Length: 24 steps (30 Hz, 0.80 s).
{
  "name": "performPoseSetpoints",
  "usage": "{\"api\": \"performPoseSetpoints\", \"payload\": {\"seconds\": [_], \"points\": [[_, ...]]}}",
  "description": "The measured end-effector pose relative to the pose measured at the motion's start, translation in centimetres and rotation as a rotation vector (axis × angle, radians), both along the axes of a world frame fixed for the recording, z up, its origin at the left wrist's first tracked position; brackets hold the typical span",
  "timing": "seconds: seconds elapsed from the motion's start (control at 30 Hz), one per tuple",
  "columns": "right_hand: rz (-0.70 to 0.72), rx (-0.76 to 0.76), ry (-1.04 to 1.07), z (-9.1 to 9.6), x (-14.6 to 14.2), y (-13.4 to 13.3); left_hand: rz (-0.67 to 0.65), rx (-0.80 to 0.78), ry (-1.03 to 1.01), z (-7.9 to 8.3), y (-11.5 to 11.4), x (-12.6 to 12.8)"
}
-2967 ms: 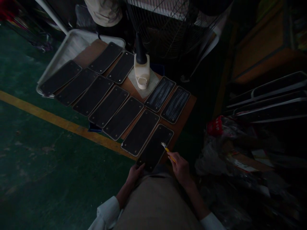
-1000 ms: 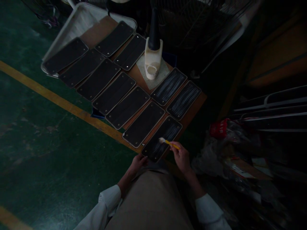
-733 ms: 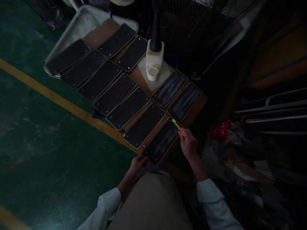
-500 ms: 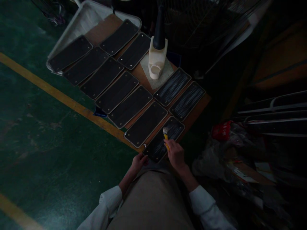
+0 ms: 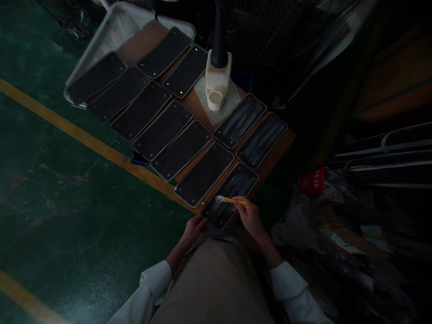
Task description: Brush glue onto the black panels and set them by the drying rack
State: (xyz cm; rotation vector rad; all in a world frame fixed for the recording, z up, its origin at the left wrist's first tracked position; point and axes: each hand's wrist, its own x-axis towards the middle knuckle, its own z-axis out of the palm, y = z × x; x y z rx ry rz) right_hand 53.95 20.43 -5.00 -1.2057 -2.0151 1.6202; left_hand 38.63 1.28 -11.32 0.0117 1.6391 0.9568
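In my right hand (image 5: 249,217) is a small brush (image 5: 232,200) with a yellow handle, its pale bristles touching a dark rectangular plate (image 5: 241,184) with rounded corners. Whitish streaks run along that plate's surface. My left hand (image 5: 195,228) pinches the plate's near left corner; the thumb shows, while the other fingers are partly hidden. Two more streaked plates, an upper one (image 5: 241,120) and a right one (image 5: 262,140), lie just beyond. To the left, an unstreaked plate (image 5: 204,174) lies alongside the one being brushed.
Several plain dark plates (image 5: 162,130) lie in rows on a brown board (image 5: 137,39) over a white tray (image 5: 72,85). A cream container with a dark neck (image 5: 218,83) stands on a pale sheet (image 5: 202,101). Plastic bags (image 5: 297,225) and a red packet (image 5: 312,181) lie at right.
The brush has moved down and left along the plate, and its handle has turned from steep to nearly level. More whitish streaks show on the plate. My left hand stays at the corner.
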Motion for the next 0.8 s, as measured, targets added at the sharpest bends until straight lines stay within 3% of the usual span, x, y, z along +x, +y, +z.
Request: {"api": "performPoseSetpoints", "payload": {"seconds": [0.1, 0.2, 0.27, 0.33, 0.47, 0.6, 0.7, 0.8], "points": [[-0.117, 0.193, 0.002, -0.8, -0.1, 4.2, 0.009, 0.011, -0.004, -0.3, 0.0, 0.0], [-0.096, 0.456, -0.054, -0.7, -0.4, 6.6, 0.007, 0.017, -0.016, -0.4, 0.0, 0.0], [0.0, 0.579, -0.139, -0.5, -0.5, 6.5, 0.001, 0.011, -0.015, -0.4, 0.0, 0.1], [0.145, 0.627, -0.221, -0.3, -0.4, 4.8, -0.001, 0.008, -0.016, -0.3, 0.0, 0.2], [0.397, 0.55, -0.23, 0.3, 1.4, -2.3, 0.002, 0.008, -0.044, 0.0, -0.1, 0.4], [0.412, 0.3, -0.124, 1.7, 4.1, -7.8, 0.019, 0.009, -0.081, 0.2, -0.2, 0.4], [0.271, 0.206, -0.07, 2.5, 5.2, -7.4, 0.006, 0.003, -0.065, 0.2, -0.2, 0.5], [0.126, 0.308, -0.096, 2.2, 5.4, -5.7, -0.026, 0.004, -0.046, 0.2, -0.2, 0.5]]}}
